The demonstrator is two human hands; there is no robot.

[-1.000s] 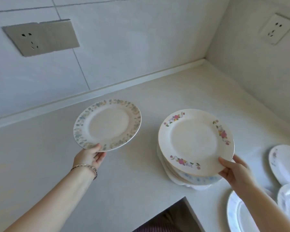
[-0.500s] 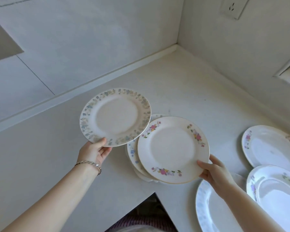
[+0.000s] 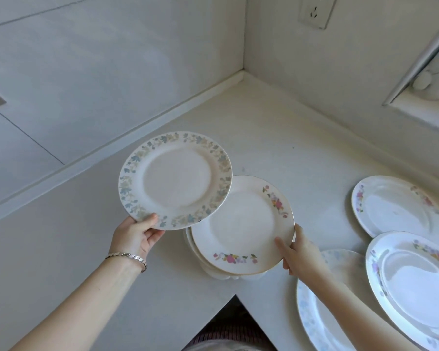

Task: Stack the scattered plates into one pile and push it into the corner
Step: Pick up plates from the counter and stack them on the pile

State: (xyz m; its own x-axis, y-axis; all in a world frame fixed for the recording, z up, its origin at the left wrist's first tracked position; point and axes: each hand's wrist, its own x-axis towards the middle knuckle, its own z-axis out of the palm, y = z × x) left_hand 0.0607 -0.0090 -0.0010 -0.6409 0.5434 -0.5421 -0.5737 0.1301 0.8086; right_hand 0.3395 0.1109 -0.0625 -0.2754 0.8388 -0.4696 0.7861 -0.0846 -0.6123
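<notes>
I am pinching the leaf-rimmed plate (image 3: 175, 179) by its near edge in my left grip (image 3: 137, 233), above the desk (image 3: 276, 138). My right grip (image 3: 295, 250) is clamping the rim of the pile (image 3: 241, 226). Glazed ceramic: stiff, slippery, breakable; I am gripping rims only.

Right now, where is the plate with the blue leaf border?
In the head view, the blue-leaf plate is left of centre, held up by the left hand, overlapping the pile.
</notes>
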